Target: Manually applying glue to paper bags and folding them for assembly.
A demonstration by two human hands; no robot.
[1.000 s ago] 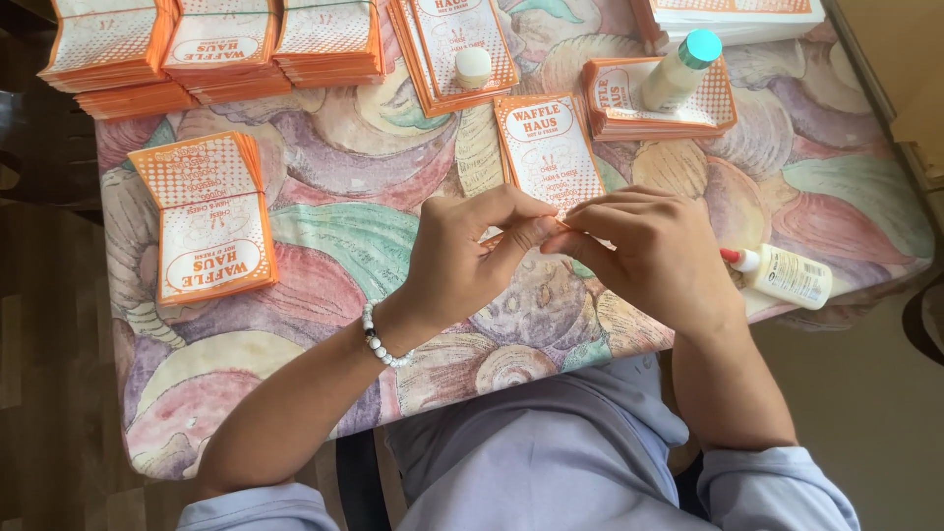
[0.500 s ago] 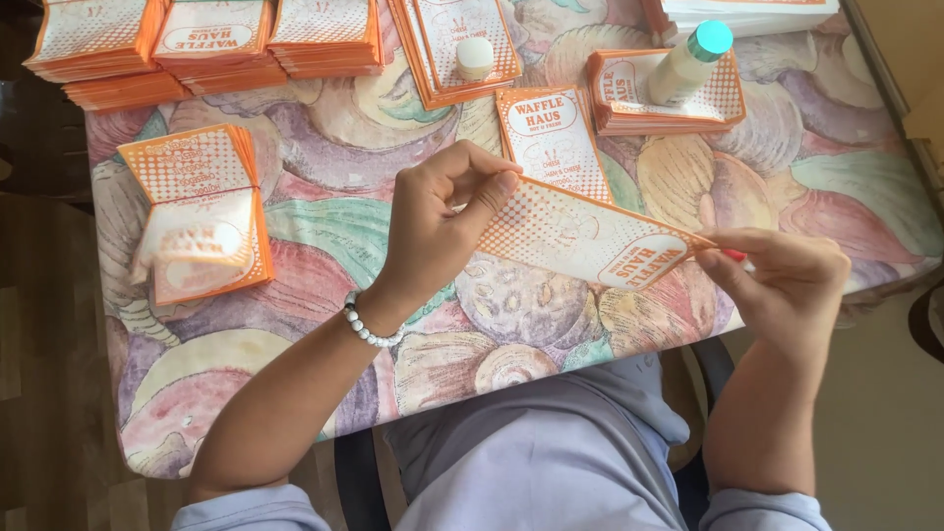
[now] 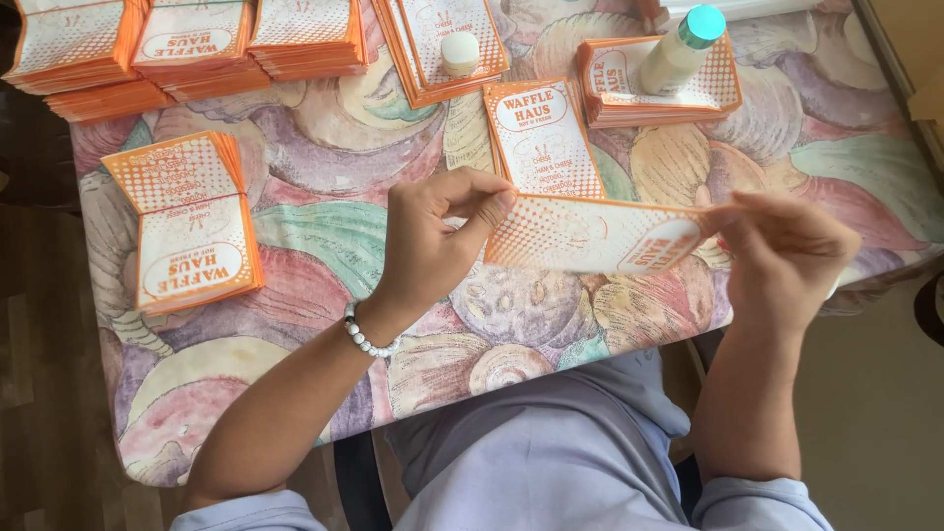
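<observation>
I hold an orange-and-white paper sleeve (image 3: 595, 234) stretched out flat above the table's front edge. My left hand (image 3: 433, 241), with a white bead bracelet on the wrist, pinches its left end. My right hand (image 3: 787, 256) pinches its right end, beyond the table edge. Just behind the sleeve another printed paper sleeve (image 3: 544, 138) lies flat on the patterned tablecloth (image 3: 324, 236).
A pile of folded sleeves (image 3: 187, 221) lies at the left. Several stacks (image 3: 197, 44) line the back edge. A small white cap (image 3: 459, 51) rests on one stack, and a white bottle with a teal cap (image 3: 678, 49) lies on another (image 3: 654, 93).
My hands were together over a folded sleeve; they have moved apart, the right hand going right past the table edge, and the sleeve now lies stretched out between them.
</observation>
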